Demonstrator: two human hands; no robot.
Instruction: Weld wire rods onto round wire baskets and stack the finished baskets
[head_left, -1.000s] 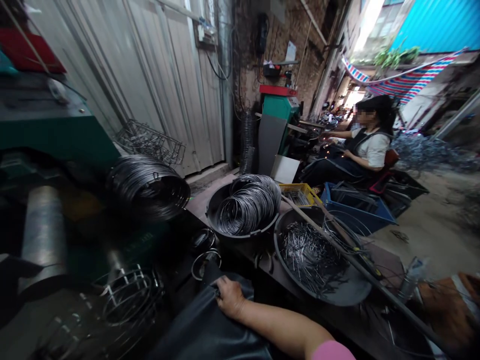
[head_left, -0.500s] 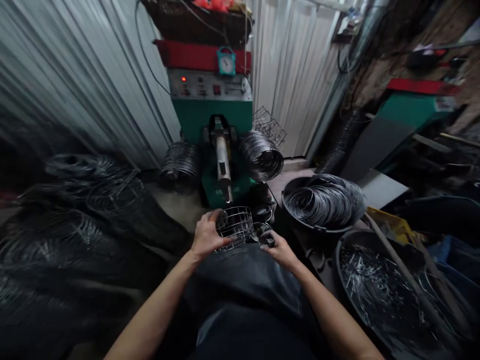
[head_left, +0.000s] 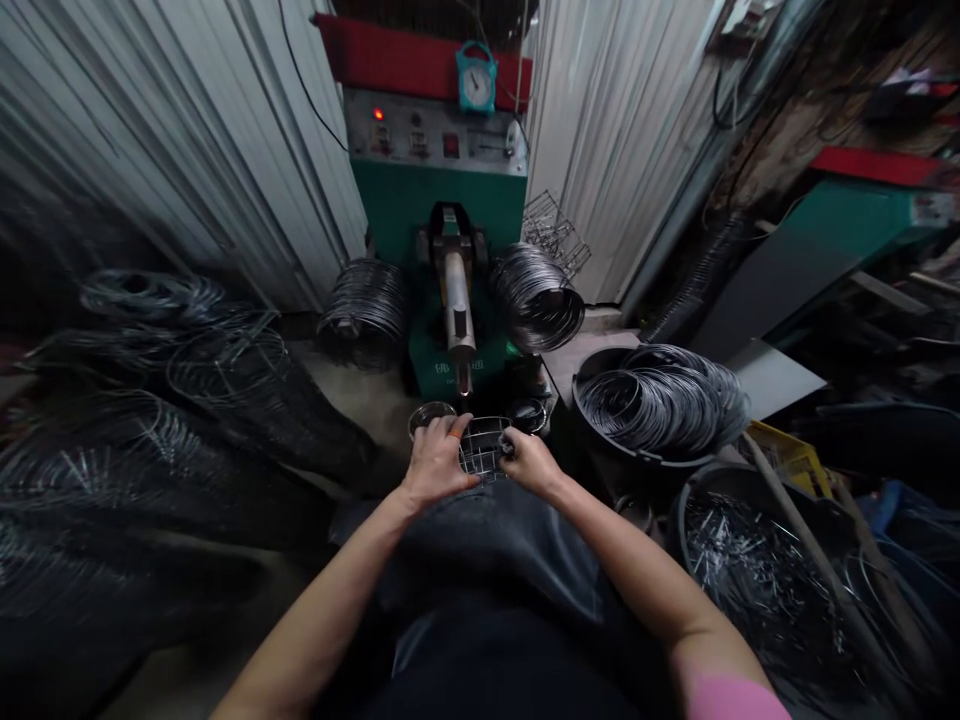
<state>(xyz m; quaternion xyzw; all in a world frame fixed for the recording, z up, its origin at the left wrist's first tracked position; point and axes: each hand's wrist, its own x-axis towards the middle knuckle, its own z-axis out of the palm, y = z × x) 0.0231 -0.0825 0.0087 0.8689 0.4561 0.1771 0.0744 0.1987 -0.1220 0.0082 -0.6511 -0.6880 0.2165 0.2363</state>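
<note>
A small round wire basket of bright metal rods is held above my lap, just below the green machine's spindle. My left hand grips its left side, thumb along the near edge and fingers over the far top; an orange band shows on one finger. At the basket's right end, my right hand is closed with its fingertips against a small dark piece that I cannot make out. A metal ring shows behind my left hand. Beyond the basket stands the green spot-welding-like machine with a pale cylindrical arm.
Wire ring coils hang left of the arm and more rings hang right. A black tub of rings and a larger tub of short wire pieces stand at right. Dark wire mesh bundles fill the left. A teal dial clock hangs above.
My right hand has moved left and up against the basket's right end. The basket has turned and shifted slightly right with my left hand. The view has tilted down a little.
</note>
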